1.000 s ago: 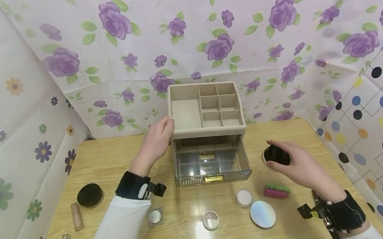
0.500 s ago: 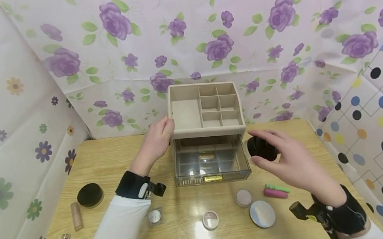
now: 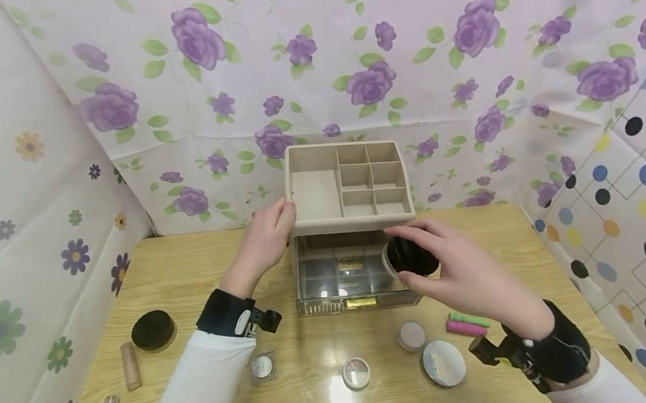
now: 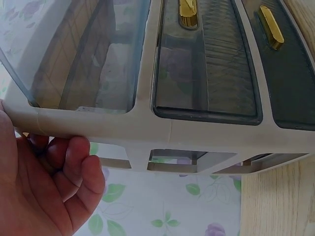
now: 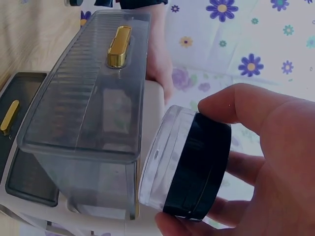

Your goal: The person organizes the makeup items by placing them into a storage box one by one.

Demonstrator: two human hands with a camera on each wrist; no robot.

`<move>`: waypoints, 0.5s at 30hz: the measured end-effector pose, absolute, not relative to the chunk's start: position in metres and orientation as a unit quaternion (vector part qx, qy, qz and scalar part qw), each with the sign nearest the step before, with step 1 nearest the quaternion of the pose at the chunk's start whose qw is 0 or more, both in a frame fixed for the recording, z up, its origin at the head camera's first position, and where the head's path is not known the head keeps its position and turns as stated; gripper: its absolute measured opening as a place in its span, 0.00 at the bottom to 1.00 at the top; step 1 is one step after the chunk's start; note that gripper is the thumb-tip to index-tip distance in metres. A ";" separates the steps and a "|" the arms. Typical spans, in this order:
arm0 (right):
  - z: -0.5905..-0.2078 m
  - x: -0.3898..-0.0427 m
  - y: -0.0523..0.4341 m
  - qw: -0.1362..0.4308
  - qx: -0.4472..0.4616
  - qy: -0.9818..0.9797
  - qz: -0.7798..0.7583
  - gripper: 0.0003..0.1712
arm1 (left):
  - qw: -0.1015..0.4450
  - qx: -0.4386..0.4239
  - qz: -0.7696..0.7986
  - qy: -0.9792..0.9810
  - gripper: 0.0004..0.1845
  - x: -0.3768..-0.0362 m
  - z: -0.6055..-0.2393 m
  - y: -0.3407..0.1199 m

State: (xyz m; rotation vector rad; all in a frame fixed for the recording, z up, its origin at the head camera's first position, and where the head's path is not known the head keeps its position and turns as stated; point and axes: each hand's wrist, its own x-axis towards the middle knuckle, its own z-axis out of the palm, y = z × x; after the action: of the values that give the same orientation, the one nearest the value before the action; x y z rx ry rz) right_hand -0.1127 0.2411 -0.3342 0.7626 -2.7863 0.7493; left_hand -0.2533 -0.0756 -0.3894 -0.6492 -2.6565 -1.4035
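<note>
right hand [image 3: 469, 270] | carries black-lidded jar [image 3: 409, 257] leftward from the table's right side | jar now over the right end of the open clear drawer [image 3: 345, 274] | gripped by fingertips, clear base facing the organizer [image 3: 347, 188]

Jar [image 3: 410, 257] over the open drawer [image 3: 353, 280] — organizer [image 3: 347, 188] behind, compacts [image 3: 443, 362] in front.
</note>
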 end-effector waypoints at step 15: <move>-0.330 -0.137 0.228 0.014 0.340 -0.923 0.181 0.34 | 0.033 -0.211 -0.452 -0.866 0.24 -0.252 -0.389 -0.076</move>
State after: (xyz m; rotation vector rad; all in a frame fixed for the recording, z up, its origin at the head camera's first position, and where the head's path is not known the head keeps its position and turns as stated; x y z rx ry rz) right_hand -0.1371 0.2279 -0.3298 1.0573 -2.8737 0.5650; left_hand -0.2525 -0.0757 -0.3889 -0.6505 -2.6642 -1.3908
